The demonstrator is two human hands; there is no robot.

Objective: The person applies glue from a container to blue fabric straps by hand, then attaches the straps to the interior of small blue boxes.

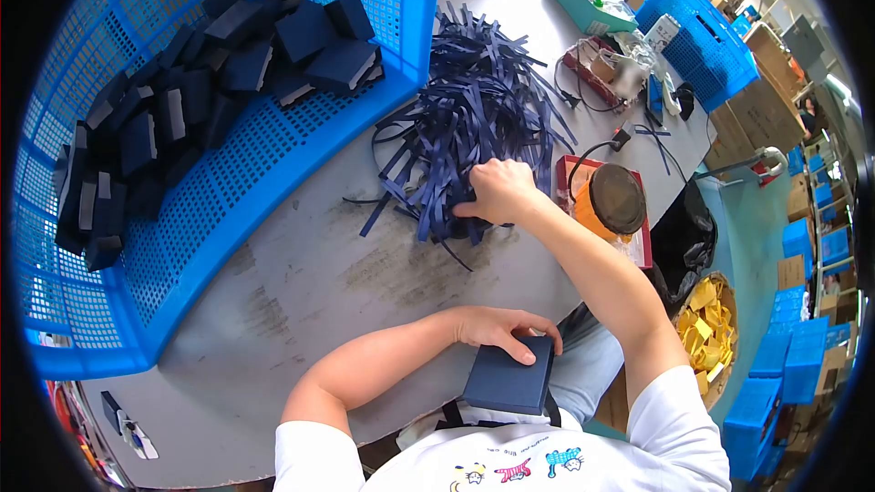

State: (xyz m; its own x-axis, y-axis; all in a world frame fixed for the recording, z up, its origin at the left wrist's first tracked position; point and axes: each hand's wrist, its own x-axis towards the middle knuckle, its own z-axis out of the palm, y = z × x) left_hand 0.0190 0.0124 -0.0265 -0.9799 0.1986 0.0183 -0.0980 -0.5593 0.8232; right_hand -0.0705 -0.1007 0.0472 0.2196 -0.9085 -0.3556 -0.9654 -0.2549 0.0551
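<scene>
My left hand (pixel 499 328) rests on top of a dark navy flat box (pixel 508 378) at the near edge of the grey table (pixel 301 282), holding it down with its fingers. My right hand (pixel 497 193) reaches out to a loose pile of dark navy ribbon strips (pixel 474 105) in the middle of the table, and its fingers are closed on several strips at the pile's near end.
A big blue plastic crate (pixel 228 182) on the left holds several dark navy boxes (pixel 182 82). An orange device with a round dark top (pixel 615 200) stands right of the ribbons. Cables, a teal tray (pixel 583 5) and another blue crate (pixel 702 32) sit further back.
</scene>
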